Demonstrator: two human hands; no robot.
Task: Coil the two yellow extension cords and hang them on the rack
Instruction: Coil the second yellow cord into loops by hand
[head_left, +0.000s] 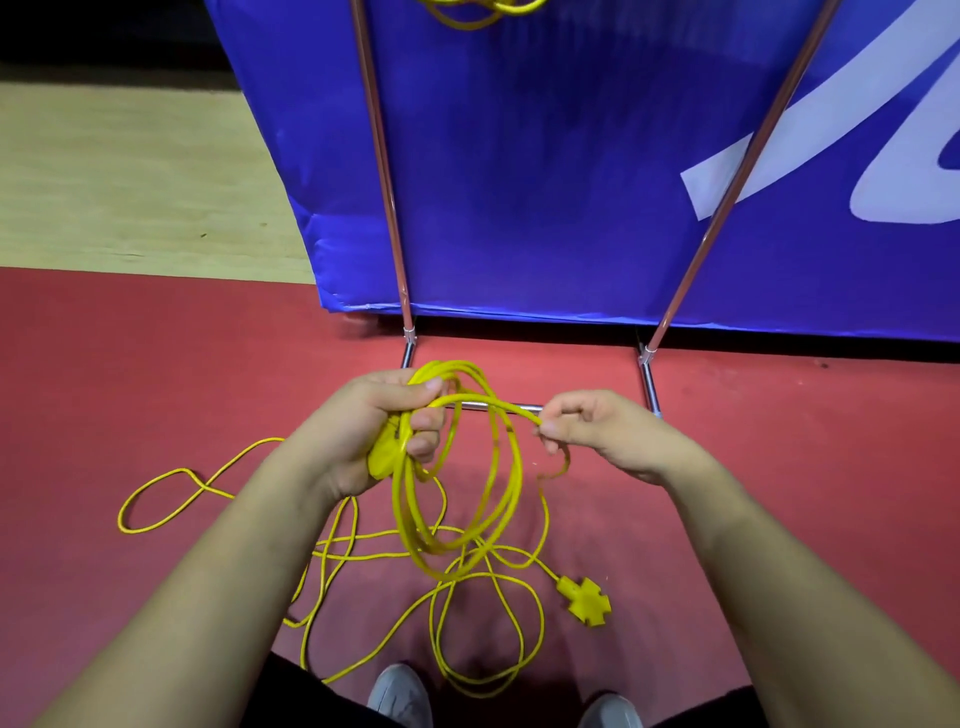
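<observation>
Cord (404, 499) coils hang from the left hand (363, 431), which grips them with a plug (382, 460); the right hand (608, 431) pinches the next strand. Slack and socket (584, 601) lie on the floor (156, 374). Second cord (467, 13) hangs up top by the rack (384, 156).

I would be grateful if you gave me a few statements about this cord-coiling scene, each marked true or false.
1. The left hand grips several loops of the yellow cord. True.
2. The right hand holds nothing. False: it pinches a strand of the cord.
3. The cross-shaped socket end lies on the red floor. True.
4. The whole cord is coiled. False: loose loops lie on the floor.
5. The banner behind the rack is green. False: it is blue.
</observation>
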